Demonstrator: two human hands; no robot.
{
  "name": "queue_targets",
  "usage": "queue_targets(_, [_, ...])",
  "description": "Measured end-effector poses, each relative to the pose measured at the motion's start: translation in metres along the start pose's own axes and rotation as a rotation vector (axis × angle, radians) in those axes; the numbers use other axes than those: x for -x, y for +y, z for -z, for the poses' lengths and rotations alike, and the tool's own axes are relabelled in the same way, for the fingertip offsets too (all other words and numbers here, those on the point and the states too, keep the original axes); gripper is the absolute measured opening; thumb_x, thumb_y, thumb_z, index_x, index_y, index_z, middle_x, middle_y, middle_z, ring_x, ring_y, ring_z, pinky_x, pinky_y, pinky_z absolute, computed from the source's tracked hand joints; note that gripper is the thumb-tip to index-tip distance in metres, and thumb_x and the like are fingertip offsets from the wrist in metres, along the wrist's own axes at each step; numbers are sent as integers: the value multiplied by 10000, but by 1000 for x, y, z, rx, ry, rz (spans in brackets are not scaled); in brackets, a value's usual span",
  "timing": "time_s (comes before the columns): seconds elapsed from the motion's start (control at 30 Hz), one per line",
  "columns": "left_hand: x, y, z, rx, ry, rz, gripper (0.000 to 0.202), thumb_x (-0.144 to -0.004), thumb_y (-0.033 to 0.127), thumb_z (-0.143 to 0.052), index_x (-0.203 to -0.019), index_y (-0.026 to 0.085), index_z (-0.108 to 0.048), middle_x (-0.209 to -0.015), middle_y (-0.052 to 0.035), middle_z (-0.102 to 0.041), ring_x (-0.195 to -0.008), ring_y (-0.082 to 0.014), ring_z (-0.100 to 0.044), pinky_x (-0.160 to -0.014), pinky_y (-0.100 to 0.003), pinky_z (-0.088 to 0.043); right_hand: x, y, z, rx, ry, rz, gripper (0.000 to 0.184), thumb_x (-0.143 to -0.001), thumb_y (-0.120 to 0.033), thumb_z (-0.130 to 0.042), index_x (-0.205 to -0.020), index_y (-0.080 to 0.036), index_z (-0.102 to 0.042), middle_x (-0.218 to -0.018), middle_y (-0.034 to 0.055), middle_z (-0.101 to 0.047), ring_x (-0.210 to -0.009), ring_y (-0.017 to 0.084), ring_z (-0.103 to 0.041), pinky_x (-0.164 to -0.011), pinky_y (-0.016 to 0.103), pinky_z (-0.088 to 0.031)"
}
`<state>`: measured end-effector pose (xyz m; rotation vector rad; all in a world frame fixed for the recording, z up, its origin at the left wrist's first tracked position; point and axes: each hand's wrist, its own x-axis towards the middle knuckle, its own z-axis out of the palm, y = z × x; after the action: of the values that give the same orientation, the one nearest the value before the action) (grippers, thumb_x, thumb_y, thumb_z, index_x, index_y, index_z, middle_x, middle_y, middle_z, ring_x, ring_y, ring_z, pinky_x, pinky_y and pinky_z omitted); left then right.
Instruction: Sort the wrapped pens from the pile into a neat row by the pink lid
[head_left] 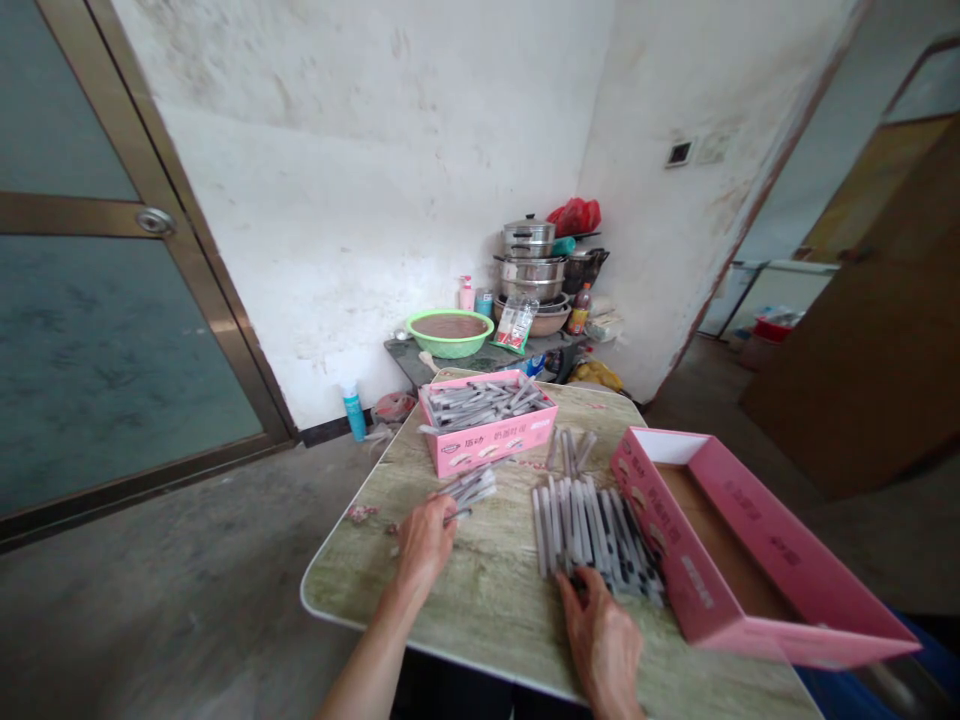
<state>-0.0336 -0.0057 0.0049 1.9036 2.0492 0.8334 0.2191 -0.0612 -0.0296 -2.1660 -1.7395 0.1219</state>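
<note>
A small bunch of grey-and-clear pens (474, 486) is gripped in my left hand (426, 540), just in front of a pink box (491, 447) piled with similar pens (487, 400). My right hand (604, 632) is at the near end of a row of pens (592, 530) laid side by side on the table (480, 590). Its thumb and fingers close on the end of a pen there; the exact grip is partly hidden. A few loose pens (571, 450) lie beyond the row.
A larger pink box (780, 540), open at the top, stands to the right of the row. Behind the table, a low dark stand (409, 360) carries a green basin (450, 345), steel pots (531, 270) and bottles. A blue spray can (353, 412) stands on the floor at left.
</note>
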Motion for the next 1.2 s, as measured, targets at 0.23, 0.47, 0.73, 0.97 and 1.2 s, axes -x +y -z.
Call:
queue_targets(0.23, [0,-12,20,-167,-78,87,85,-725,201,-689,-756,217,-612,-833,8,-662,-746,-157,-619,-605,-236,-339,1,0,0,-34,-1,2,345,-909,-473,-427,-1031,-214,-619,-696,34,-704,-642,217,-683,-539,250,-383])
queue_targets(0.47, [6,-18,26,-144,-89,92,194,-690,189,-685,-853,223,-585,-760,11,-671,-725,-187,-635,-561,-239,-318,1,4,-4,-50,69,40,364,-913,-477,-400,-991,-213,-638,-646,36,-694,-586,207,-673,-511,248,-376])
queue_targets(0.73, [18,-13,24,128,-38,-27,211,-662,104,-635,-822,240,-612,-623,17,-641,-615,-188,-619,-559,-247,-330,4,8,-11,-108,230,157,527,-954,-516,-261,-956,-181,-668,-669,61,-708,-530,190,-664,-489,240,-404])
queue_targets(0.97, [33,38,17,241,-262,-399,199,-805,144,-535,-880,224,-701,-817,-31,-645,-830,-191,-594,-755,-275,-408,5,6,-15,-244,301,424,453,-992,-362,-289,-1191,-95,-596,-921,123,-725,-623,140,-685,-580,190,-472])
queue_targets(1.2, [28,58,4,169,-225,-542,206,-830,109,-515,-872,228,-679,-929,-43,-638,-945,-215,-566,-969,-403,-369,6,1,-7,-237,213,547,406,-990,-285,-281,-1143,-122,-620,-935,121,-717,-729,137,-692,-686,184,-503])
